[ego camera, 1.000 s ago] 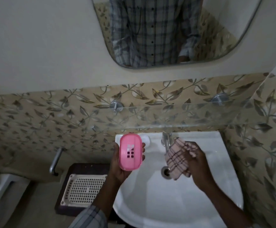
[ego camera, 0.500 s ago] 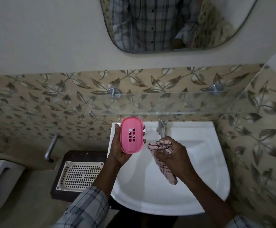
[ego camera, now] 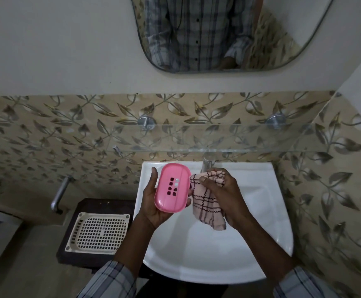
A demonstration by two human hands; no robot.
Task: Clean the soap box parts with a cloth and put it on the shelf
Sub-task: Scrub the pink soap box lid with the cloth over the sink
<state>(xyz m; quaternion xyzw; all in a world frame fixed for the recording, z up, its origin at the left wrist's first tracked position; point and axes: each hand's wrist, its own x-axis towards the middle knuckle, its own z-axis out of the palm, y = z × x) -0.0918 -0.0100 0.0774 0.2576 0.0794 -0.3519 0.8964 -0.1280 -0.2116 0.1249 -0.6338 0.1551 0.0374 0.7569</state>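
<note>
One soap box fills left hand; right hand grips cloth.

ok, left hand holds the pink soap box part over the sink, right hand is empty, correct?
No: the right hand grips a checked cloth, as the head view shows. The left hand does hold the pink soap box part over the sink.

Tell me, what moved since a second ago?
The right hand brought the checked cloth leftward from near the tap, up to the right edge of the pink soap box part. The left hand still holds that part over the sink; the cloth stays gripped.
</note>
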